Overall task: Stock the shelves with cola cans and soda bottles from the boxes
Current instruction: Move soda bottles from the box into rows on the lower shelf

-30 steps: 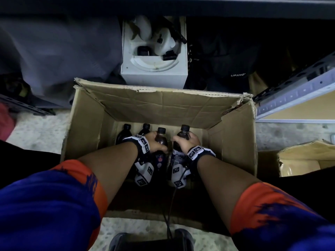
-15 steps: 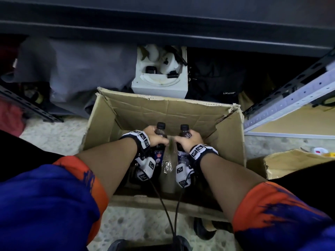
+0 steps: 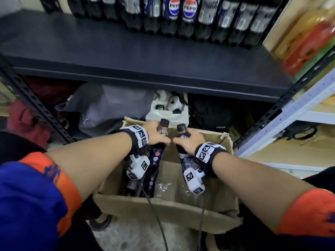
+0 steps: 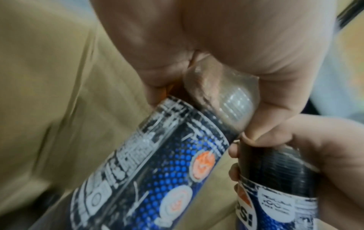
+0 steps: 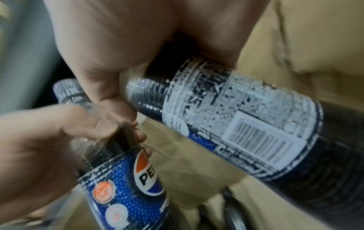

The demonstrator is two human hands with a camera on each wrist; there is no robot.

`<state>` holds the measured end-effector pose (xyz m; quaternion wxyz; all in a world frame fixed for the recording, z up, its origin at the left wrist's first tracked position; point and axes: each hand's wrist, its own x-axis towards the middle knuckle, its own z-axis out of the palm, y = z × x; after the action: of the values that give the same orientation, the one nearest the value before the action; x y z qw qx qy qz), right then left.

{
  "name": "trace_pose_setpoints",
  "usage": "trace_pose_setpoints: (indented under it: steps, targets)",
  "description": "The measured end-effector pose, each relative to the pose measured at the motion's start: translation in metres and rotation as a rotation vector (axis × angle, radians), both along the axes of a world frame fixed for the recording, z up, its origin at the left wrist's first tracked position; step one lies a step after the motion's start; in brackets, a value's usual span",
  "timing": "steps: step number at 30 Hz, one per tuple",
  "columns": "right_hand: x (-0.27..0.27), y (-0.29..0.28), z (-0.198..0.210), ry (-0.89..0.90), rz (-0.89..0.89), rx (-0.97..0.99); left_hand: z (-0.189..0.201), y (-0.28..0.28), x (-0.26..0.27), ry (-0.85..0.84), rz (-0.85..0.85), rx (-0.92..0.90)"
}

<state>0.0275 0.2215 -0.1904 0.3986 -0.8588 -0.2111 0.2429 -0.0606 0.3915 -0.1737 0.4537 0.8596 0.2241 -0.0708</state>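
Two dark Pepsi bottles are held just above the open cardboard box point(image 3: 163, 205). My left hand point(image 3: 156, 135) grips the left bottle point(image 3: 157, 156) round its shoulder; its blue label point(image 4: 157, 163) fills the left wrist view. My right hand point(image 3: 188, 140) grips the right bottle point(image 3: 183, 156) the same way, its barcode label point(image 5: 246, 132) facing the right wrist camera. Both bottles tilt, caps pointing up and away, and the hands nearly touch. A row of Pepsi bottles point(image 3: 181, 13) stands at the back of the dark shelf point(image 3: 126, 51). More bottles point(image 3: 130, 187) remain at the box's left side.
Crumpled clear plastic wrap point(image 3: 166, 185) lies in the box. Under the shelf sit a white foam tray point(image 3: 168, 109), grey cloth point(image 3: 108, 109) and a black bag point(image 3: 213, 115). A black slotted upright point(image 3: 36, 105) stands left, a pale rack point(image 3: 290, 120) right. The shelf's front part is bare.
Both hands have risen out of the box, each with its bottle. The head view has tilted up, bringing the dark shelf and its row of bottles into sight.
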Motion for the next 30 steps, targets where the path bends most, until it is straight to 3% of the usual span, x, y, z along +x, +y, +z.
trace_pose_setpoints:
  steps: [6, 11, 16, 23, 30]
  targets:
    - [0.009, 0.007, 0.065, -0.062, 0.059, 0.179, 0.077, 0.029, -0.012, -0.137, -0.072, 0.015]
    - [0.009, 0.015, 0.137, -0.092, 0.164, 0.326, 0.14, 0.053, -0.024, -0.313, -0.12, -0.143]
    - [0.009, 0.033, 0.199, -0.078, 0.227, 0.534, 0.198, 0.077, -0.033, -0.485, -0.098, -0.181]
    - [0.02, 0.065, 0.252, -0.098, 0.172, 0.754, 0.25, 0.1, -0.031, -0.714, -0.017, -0.225]
    - [0.04, 0.102, 0.284, -0.169, 0.151, 0.883, 0.279, 0.112, -0.015, -0.878, 0.051, -0.189]
